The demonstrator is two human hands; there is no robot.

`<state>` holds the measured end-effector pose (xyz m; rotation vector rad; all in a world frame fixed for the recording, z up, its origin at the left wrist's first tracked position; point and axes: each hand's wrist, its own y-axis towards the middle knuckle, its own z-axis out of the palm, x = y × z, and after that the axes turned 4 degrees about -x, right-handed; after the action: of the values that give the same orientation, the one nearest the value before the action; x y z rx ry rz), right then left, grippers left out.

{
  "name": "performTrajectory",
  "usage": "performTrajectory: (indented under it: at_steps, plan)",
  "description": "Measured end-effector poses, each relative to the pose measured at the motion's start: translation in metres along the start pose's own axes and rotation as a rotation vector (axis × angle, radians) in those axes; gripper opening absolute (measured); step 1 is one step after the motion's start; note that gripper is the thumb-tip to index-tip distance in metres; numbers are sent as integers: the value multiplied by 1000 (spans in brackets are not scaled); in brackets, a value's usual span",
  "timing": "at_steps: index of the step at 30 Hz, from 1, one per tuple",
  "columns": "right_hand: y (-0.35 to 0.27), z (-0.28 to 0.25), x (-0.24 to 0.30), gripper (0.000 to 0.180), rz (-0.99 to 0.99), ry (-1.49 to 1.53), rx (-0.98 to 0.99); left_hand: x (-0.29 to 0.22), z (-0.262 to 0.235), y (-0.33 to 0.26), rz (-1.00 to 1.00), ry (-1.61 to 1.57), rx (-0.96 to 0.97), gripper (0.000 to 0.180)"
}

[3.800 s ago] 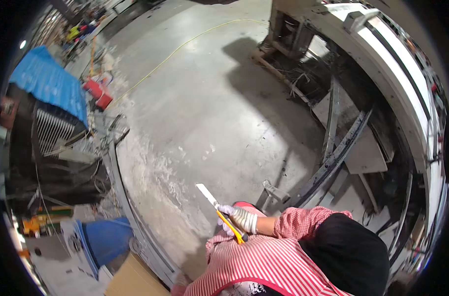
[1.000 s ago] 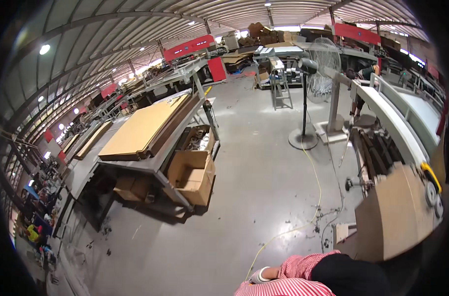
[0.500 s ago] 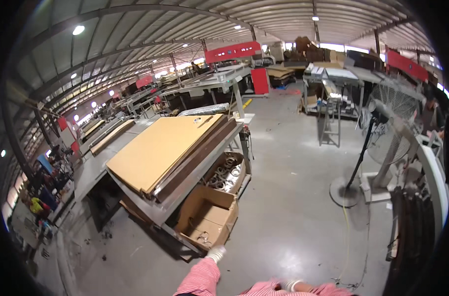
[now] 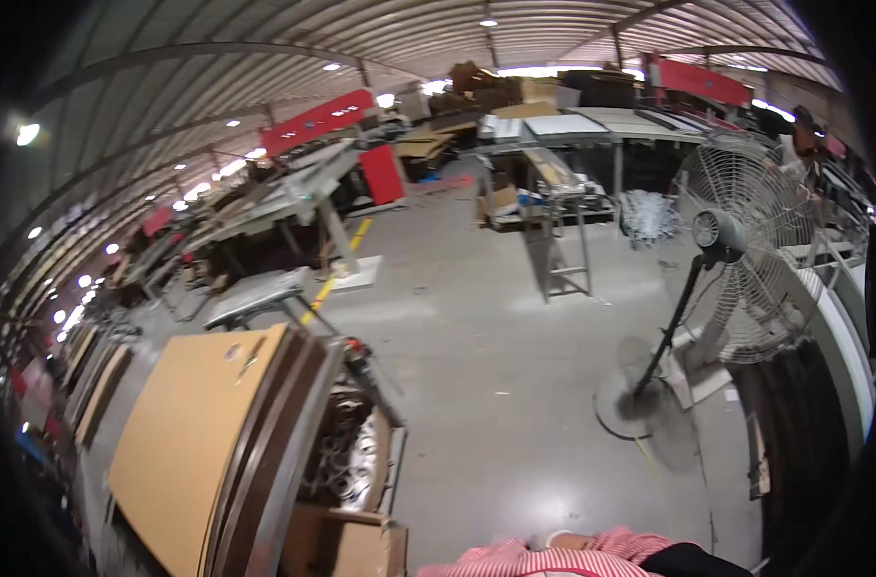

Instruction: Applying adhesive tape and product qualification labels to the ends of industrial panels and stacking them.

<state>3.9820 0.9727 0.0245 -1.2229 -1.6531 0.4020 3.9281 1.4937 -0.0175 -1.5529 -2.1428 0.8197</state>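
Note:
A small part of my right hand (image 4: 559, 539) shows at the lower edge, with white at the wrist and a red-and-white striped sleeve (image 4: 635, 544). Its fingers are hidden, so whether it holds anything cannot be made out. My left hand is out of the picture; only striped cloth (image 4: 476, 559) appears on that side. Left of me is a cart stacked with tan and brown boards (image 4: 202, 423). Under them sit a box of pale ring-shaped parts (image 4: 351, 462) and an open cardboard box (image 4: 361, 543).
A large pedestal fan (image 4: 722, 240) stands on the right, its round base (image 4: 640, 404) on the grey floor. Ahead are a small metal step stand (image 4: 563, 245) and a worktable (image 4: 553, 130) with sheets. Another long table (image 4: 274, 197) and yellow floor tape (image 4: 337, 272) lie ahead-left.
My view has swung right, so the board cart has slid left and lower in the picture. My left hand, earlier beside the cardboard box, has left the view.

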Motion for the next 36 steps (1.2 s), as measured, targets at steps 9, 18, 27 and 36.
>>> performTrajectory:
  at_steps: [9, 18, 27, 36]
  plan:
    - [153, -338, -106, 42, -21, 148, -130, -560, -450, 424, 374, -696, -318, 55]
    - [331, -728, -217, 48, -35, 47, -83, -705, -532, 607, 833, 269, 187, 51]
    - [471, -1096, -300, 66, 146, 311, -310, -755, -652, 842, 174, 69, 72, 37]
    - [590, -1352, -441, 53, -38, 599, -238, -1273, -1001, 1208, 902, 540, -298, 43]
